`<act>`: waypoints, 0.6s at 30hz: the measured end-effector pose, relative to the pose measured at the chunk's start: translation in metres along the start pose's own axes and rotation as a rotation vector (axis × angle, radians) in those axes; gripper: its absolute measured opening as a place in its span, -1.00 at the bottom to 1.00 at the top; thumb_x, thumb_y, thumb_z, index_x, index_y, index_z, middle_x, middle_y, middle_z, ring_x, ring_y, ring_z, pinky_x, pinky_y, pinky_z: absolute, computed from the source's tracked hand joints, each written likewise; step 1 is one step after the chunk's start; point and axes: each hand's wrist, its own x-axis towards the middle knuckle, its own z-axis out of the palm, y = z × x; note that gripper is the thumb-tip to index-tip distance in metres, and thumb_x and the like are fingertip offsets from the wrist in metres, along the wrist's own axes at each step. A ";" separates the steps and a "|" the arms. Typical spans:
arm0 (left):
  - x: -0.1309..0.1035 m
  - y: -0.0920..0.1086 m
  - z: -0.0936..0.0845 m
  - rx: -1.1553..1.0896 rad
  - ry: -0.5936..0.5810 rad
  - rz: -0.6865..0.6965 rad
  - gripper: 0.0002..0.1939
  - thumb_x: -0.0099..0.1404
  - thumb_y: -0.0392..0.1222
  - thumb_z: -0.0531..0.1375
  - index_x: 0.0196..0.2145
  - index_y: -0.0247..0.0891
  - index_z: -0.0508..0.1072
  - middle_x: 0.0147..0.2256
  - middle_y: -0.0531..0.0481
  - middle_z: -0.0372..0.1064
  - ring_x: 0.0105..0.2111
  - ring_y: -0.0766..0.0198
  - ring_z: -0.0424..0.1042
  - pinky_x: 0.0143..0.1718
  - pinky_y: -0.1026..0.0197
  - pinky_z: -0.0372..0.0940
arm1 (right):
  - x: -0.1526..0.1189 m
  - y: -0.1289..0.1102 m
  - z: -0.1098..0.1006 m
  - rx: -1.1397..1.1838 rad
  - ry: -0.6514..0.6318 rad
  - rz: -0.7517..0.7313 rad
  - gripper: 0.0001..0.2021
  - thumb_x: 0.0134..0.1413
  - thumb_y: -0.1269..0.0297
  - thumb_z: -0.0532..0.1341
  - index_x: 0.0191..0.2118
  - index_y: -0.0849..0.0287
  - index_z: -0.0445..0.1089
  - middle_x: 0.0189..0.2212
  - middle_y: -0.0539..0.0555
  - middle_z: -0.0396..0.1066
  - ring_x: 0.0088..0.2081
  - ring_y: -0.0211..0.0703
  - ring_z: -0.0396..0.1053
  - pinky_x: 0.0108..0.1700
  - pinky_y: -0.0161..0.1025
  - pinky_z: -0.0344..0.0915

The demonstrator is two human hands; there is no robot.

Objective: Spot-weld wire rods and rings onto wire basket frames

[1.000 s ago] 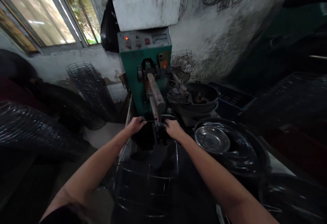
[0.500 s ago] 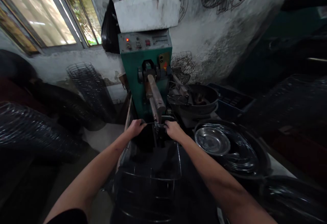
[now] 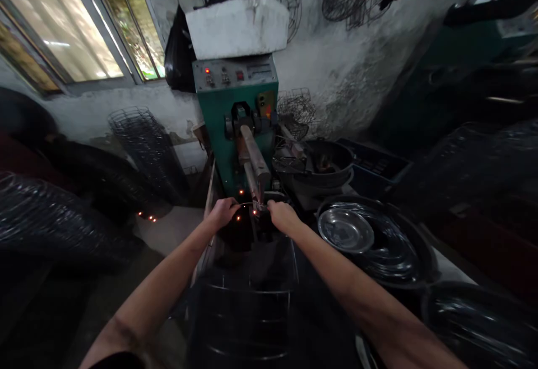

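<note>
Clock directions are taken from the machine's tips, 12 toward the top of the view. The left hand (image 3: 222, 213) lies at 9 o'clock, thumb and fingers pinched closed on a thin wire (image 3: 246, 204), which runs to the tips (image 3: 258, 199). The right hand (image 3: 284, 216) lies between 3 and 4 o'clock, fingers curled in just beside the tips; whether they grip the dark work there cannot be told. Orange sparks (image 3: 254, 212) show at the tips and near the left hand, with a few more well out at 9 o'clock.

Two metal arms (image 3: 254, 156), one above the other, extend toward 12 o'clock into a green machine (image 3: 213, 105). Its top panel (image 3: 218, 79) carries a lit red lamp (image 3: 207, 70), and a white block (image 3: 237, 28) rests above it. At 6 o'clock, a dark piece with pale grid lines (image 3: 256, 290) is too dim to identify.

A round metal dish (image 3: 347, 230) sits inside a large dark basin (image 3: 431, 259) between 3 and 4 o'clock. A deep pan (image 3: 336, 175) stands at 2. A mesh roll (image 3: 140, 139) leans at 10; a black bag (image 3: 180, 55) hangs at 11.
</note>
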 end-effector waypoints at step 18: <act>-0.001 0.007 -0.026 0.247 -0.035 -0.043 -0.77 0.20 -0.19 0.19 -0.58 -0.30 0.42 -0.59 -0.02 0.35 -0.46 0.26 0.40 -0.43 0.31 0.22 | 0.013 0.013 -0.003 0.120 0.006 -0.048 -0.72 0.20 0.33 0.01 -0.22 0.26 0.45 -0.28 0.22 0.50 -0.23 -0.08 0.43 -0.26 -0.29 0.19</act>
